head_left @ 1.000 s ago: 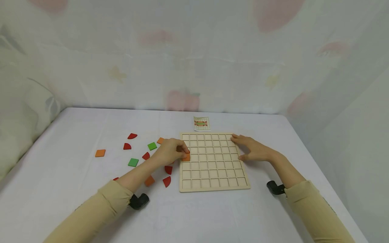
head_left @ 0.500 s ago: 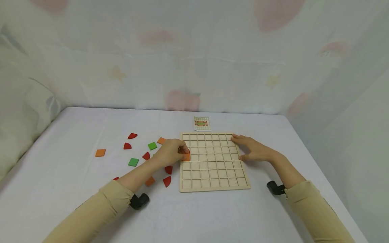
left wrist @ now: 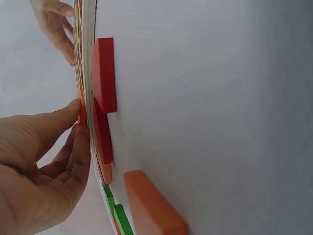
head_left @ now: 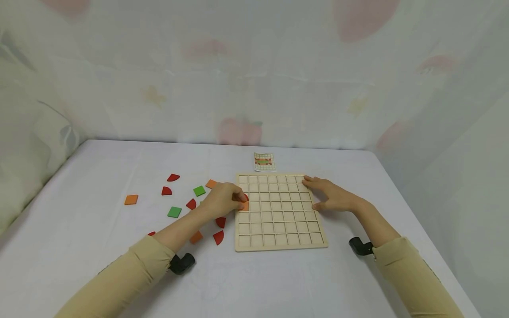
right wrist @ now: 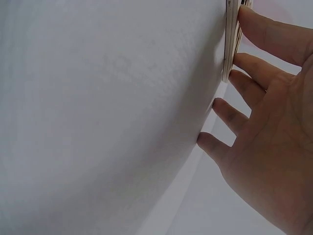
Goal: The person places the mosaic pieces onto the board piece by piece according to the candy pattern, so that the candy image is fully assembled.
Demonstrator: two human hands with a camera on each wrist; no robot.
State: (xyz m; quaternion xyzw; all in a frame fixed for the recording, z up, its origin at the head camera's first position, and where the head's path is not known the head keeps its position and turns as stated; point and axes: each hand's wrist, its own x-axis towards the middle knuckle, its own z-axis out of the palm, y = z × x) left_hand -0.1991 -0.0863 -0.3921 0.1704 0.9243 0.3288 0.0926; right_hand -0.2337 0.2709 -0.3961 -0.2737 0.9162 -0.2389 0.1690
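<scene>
At the left edge of the light wooden grid board, my left hand pinches an orange square tile lying over a cell of the left column. The left wrist view shows the thumb and curled fingers right at this tile, low on the board. A red quarter-circle piece peeks out just behind it, partly hidden by the fingers. My right hand rests on the board's right edge with fingers spread; in the right wrist view its fingertips touch the board's edge and the cloth.
Loose pieces lie left of the board: several red quarter-circles, green tiles and orange tiles. Some are partly hidden by the left arm. Behind the board is a small card with a coloured grid pattern. White cloth covers the table.
The orange tile has shifted very slightly right and looks lighter. More of the red piece behind it shows as the left fingers move a little. The right hand stays still.
</scene>
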